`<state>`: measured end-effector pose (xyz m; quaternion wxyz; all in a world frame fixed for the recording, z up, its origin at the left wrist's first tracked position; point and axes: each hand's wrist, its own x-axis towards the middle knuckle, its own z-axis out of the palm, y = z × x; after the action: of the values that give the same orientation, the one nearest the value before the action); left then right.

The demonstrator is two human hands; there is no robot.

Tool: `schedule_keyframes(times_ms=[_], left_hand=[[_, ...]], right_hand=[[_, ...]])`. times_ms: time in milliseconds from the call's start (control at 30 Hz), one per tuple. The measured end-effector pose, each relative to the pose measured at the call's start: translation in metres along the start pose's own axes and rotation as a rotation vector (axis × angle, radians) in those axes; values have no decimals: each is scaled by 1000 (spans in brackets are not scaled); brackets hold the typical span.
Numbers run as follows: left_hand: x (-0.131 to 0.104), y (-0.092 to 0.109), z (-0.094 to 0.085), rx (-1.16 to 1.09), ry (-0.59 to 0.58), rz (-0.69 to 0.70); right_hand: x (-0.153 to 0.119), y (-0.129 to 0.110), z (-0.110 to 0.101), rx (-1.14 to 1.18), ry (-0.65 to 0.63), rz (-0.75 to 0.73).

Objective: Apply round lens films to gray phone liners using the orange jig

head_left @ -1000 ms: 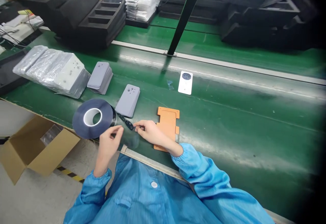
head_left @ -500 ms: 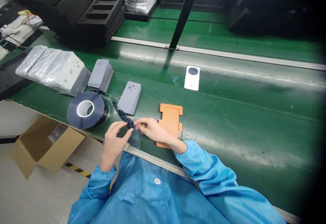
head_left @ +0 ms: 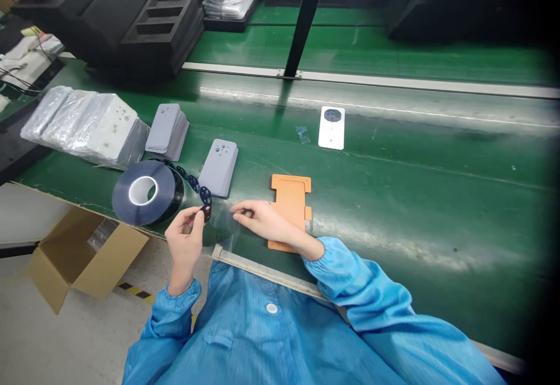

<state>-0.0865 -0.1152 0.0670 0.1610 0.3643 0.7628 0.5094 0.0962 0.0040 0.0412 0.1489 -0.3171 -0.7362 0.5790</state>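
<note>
My left hand (head_left: 186,234) pinches the end of a strip of round black stickers (head_left: 205,196) with holes in them. The strip curves back to a large roll (head_left: 125,198) with a white core, lying at the left. My right hand (head_left: 258,219) is closed at the fingertips on a piece of clear film (head_left: 226,224), faint against the green surface. Under my right wrist lies an orange jig plate (head_left: 289,198), partly covered. Just beyond the strip is a short stack of grey phone-shaped plates (head_left: 219,168) with camera holes.
A taller grey stack (head_left: 166,131) and plastic-wrapped plates (head_left: 87,122) stand at the left. Farther back is a white plate (head_left: 331,134) with a black round sticker, near blue film scraps (head_left: 302,135). Black foam trays (head_left: 161,29) rise behind. An open carton (head_left: 87,256) sits below the bench edge.
My left hand has moved left and down with the strip's end, its fingers now closer together. A gap has opened between my hands. My right hand has hardly moved.
</note>
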Motion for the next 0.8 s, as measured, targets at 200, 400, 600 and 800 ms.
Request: schedule_keyframes(times_ms=[200,400,600,800], left_hand=[[-1,19,11,3,54,62],[-5,25,21,77,17,117],[-6,22,26,97,-134,69],[-4,14,27,-20,-191,-14]], right_hand=[[-6,7,-17,43,83,55],[-12,6,-25,129,161,39],[-16,-4,-29,204,235,36],[-4,-12,-3,-47,166,-92]])
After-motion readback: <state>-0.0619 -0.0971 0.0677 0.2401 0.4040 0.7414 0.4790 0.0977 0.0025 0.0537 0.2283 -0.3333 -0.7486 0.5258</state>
